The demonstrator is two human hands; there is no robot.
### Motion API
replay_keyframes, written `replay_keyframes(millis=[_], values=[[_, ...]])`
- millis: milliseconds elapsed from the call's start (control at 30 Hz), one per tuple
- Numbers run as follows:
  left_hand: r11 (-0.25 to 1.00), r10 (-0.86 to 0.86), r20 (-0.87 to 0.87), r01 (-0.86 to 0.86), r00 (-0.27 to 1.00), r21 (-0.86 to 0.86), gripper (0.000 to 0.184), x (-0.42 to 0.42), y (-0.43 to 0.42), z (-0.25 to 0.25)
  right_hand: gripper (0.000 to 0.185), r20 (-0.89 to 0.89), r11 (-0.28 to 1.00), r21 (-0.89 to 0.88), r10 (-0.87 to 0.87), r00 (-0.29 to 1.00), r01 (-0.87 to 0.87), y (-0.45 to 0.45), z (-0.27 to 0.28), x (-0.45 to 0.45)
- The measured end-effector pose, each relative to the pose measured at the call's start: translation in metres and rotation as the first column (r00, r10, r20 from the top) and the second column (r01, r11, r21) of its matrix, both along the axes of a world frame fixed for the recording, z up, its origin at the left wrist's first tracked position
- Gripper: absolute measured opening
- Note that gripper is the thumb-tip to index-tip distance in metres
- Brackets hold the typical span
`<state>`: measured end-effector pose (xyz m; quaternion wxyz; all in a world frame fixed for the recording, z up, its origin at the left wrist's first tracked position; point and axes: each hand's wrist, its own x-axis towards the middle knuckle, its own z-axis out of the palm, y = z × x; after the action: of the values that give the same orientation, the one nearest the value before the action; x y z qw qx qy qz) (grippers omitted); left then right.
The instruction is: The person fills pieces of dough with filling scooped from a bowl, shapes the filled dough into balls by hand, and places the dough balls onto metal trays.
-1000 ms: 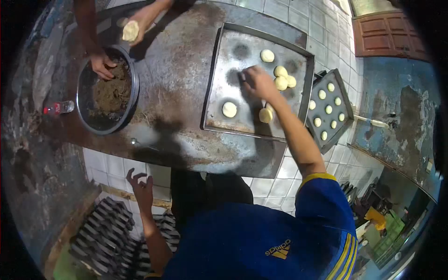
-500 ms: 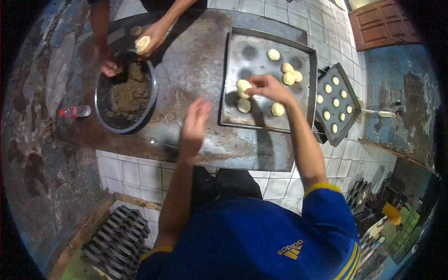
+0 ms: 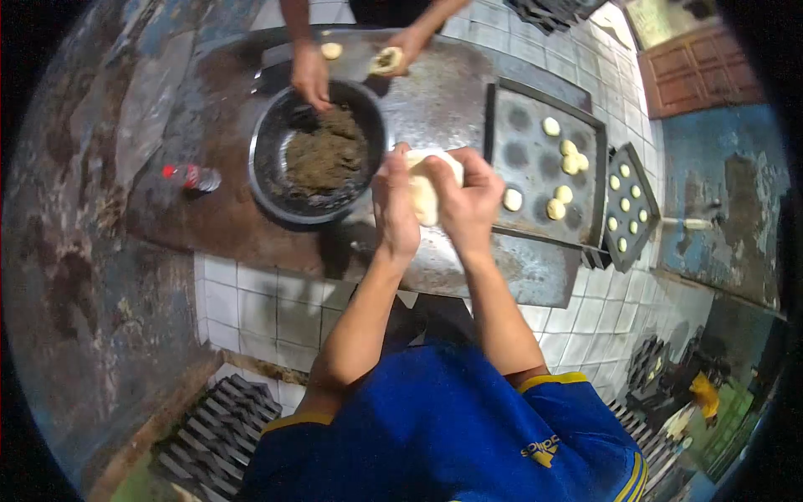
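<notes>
Both my hands meet over the table's front middle, holding a pale piece of dough (image 3: 425,199) between them. My left hand (image 3: 396,205) closes on its left side; my right hand (image 3: 466,199) grips it from the right, thumb pressed on top. The dough looks flattened and stretched, partly covered by the fingers. To the right lies a metal baking tray (image 3: 523,159) with several dough balls, including one (image 3: 513,199) near its left edge. Left of my hands stands a dark bowl (image 3: 261,188) containing a brown crumbly filling (image 3: 326,155).
Across the table, another person's hand (image 3: 309,79) reaches into the bowl; their other hand (image 3: 407,48) holds dough with filling on it. A red-capped bottle (image 3: 192,176) lies at left. A second tray (image 3: 629,243) of dough pieces is farther right. A dough disc (image 3: 331,51) lies behind the bowl.
My right hand has lifted dough from the tray and brought it left to my left hand, which was open and now grips it too. The view has turned left.
</notes>
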<state>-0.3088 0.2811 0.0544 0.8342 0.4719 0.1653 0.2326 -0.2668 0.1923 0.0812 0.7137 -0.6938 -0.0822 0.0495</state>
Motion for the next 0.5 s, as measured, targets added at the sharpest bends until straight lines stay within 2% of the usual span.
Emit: replay_keyframes(millis=[33, 67, 100, 133, 200, 267, 300, 333, 367, 400, 467, 500], values=[[0.993, -0.025, -0.004, 0.026, 1.000, 0.118, 0.051, -0.013, 0.021, 0.007, 0.018, -0.062, 0.998, 0.043, 0.054, 0.997, -0.051, 0.013, 0.005, -0.001], [0.971, -0.054, -0.015, 0.056, 0.998, 0.232, 0.042, -0.025, 0.040, 0.014, 0.024, -0.030, 0.994, 0.060, 0.089, 0.996, -0.087, 0.027, 0.003, -0.004], [0.991, -0.016, -0.064, 0.024, 0.998, 0.133, 0.028, -0.038, 0.058, 0.008, 0.025, -0.143, 0.975, 0.042, 0.223, 0.964, -0.219, 0.037, 0.011, -0.007], [0.988, 0.102, -0.043, -0.096, 0.994, 0.117, 0.022, -0.047, 0.072, 0.006, 0.026, -0.258, 0.938, 0.034, 0.343, 0.903, -0.346, 0.044, 0.023, -0.012], [0.971, 0.049, -0.093, -0.070, 0.994, -0.227, 0.011, -0.074, 0.100, 0.004, 0.031, -0.284, 0.798, -0.048, 0.566, 0.774, -0.601, 0.060, 0.042, -0.023], [0.974, -0.163, -0.135, 0.181, 0.977, 0.134, 0.025, -0.105, 0.121, -0.063, 0.038, -0.302, 0.605, -0.087, 0.741, 0.599, -0.792, 0.075, 0.047, -0.033], [0.884, -0.137, -0.107, 0.170, 0.985, 0.435, 0.031, -0.123, 0.121, -0.066, 0.042, -0.236, 0.515, -0.343, 0.763, 0.603, -0.786, 0.087, 0.044, -0.036], [0.808, -0.130, -0.097, 0.162, 0.987, 0.567, 0.034, -0.137, 0.123, -0.069, 0.046, -0.171, 0.402, -0.577, 0.792, 0.586, -0.711, 0.101, 0.041, -0.039], [0.715, -0.114, -0.080, 0.138, 0.990, 0.685, 0.037, -0.151, 0.125, -0.072, 0.051, -0.290, 0.368, -0.594, 0.732, 0.617, -0.716, 0.118, 0.042, -0.042], [0.717, -0.091, -0.089, 0.127, 0.992, 0.686, 0.040, -0.162, 0.132, -0.079, 0.051, -0.302, 0.356, -0.593, 0.733, 0.609, -0.722, 0.130, 0.029, -0.042], [0.771, 0.006, -0.250, 0.155, 0.968, 0.618, 0.038, -0.180, 0.151, -0.086, 0.052, -0.300, 0.430, -0.637, 0.626, 0.720, -0.639, 0.156, -0.022, -0.032], [0.824, 0.041, -0.293, 0.133, 0.955, 0.550, 0.033, -0.187, 0.156, -0.099, 0.053, -0.204, 0.381, -0.714, 0.689, 0.695, -0.587, 0.172, -0.042, -0.027]])
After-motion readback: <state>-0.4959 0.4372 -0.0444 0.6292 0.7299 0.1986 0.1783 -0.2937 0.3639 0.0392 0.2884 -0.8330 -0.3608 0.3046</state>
